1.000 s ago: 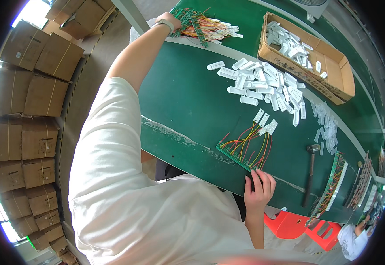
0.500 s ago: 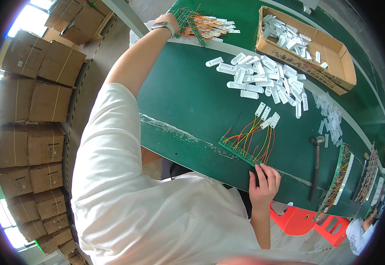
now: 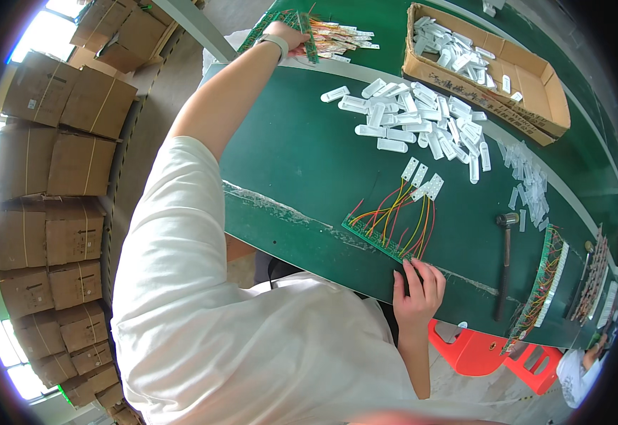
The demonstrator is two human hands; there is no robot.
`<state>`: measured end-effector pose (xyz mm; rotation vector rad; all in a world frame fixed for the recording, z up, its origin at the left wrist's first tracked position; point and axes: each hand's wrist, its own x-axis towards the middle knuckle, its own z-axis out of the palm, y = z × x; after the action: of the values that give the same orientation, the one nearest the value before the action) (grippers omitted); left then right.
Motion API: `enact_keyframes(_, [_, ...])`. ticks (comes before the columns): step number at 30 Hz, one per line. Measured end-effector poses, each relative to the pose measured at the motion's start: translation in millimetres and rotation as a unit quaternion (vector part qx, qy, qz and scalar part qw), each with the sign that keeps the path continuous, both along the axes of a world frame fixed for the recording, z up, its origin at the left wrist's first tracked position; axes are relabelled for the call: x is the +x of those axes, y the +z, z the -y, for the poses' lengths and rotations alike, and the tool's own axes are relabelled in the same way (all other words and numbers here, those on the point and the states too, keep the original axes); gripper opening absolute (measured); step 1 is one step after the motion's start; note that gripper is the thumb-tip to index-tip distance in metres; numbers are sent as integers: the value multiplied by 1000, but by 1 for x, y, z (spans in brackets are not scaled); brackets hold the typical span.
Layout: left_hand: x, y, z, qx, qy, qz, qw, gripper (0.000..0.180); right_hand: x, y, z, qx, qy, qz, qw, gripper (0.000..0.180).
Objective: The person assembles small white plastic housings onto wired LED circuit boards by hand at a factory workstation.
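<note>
Right fingers [image 3: 427,276] touch a board [image 3: 378,242], white casings [image 3: 422,120] heaped beyond.

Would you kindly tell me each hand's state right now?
Left hand: at the heap of wired boards; its grip cannot be told.
Right hand: fingers bent at the end of the single wired board; grip unclear.

The wires [image 3: 396,211] are sheathed in plastic, the casings [image 3: 417,127] moulded in smooth plastic, the box [image 3: 536,92] made of matt cardboard.
</note>
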<state>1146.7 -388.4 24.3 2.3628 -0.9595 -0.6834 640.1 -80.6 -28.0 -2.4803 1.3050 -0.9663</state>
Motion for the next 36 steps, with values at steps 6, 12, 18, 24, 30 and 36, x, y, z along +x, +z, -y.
enact_keyframes(6, [16, 31, 41, -97, -46, -58, 993, 28, -2, -2, 0, -11, -5, -6, 1000, 29])
enact_keyframes(12, [38, 24, 57, 138, -161, 202, 956, 35, -3, -2, -1, -4, -11, -9, 1000, 30])
enact_keyframes(18, [53, -4, 42, 176, -106, 199, 958, 46, 0, -1, 1, 1, -12, -16, 1000, 31])
enact_keyframes(24, [53, -1, 27, 99, -139, 313, 934, 41, 0, 2, 3, -5, -7, 8, 1000, 30])
enact_keyframes(30, [-36, 19, -79, -60, -297, 234, 924, 35, -3, 0, 2, -18, -36, 7, 999, 21])
enact_keyframes(36, [-139, 36, -267, 66, -367, -154, 915, 35, 5, 8, 1, -70, -19, 82, 994, 20])
